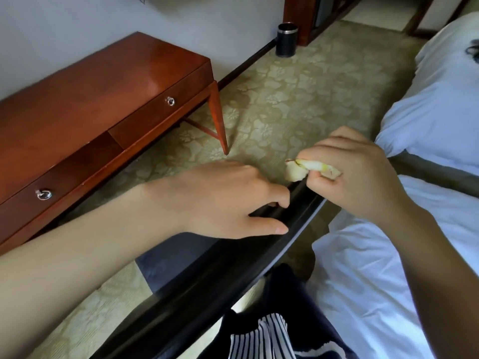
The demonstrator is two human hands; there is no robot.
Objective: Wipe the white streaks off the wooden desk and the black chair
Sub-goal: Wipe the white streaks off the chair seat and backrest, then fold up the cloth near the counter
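Now L hand [228, 200] grips black chair [212, 275], R hand [357, 174] pinches yellowish cloth [303, 169].

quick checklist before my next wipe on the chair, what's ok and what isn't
1. Cloth in hand: ok, the right hand pinches it in curled fingers.
2. Chair steadied: ok, the left hand holds the top rail of the black chair, fingers curled over it.
3. Cloth on the rail: cannot tell, it sits right at the rail's far end.
4. Streaks on the rail: cannot tell, only glare shows.
5. Wooden desk streak-free: cannot tell, its top shows a pale sheen that may be reflection.
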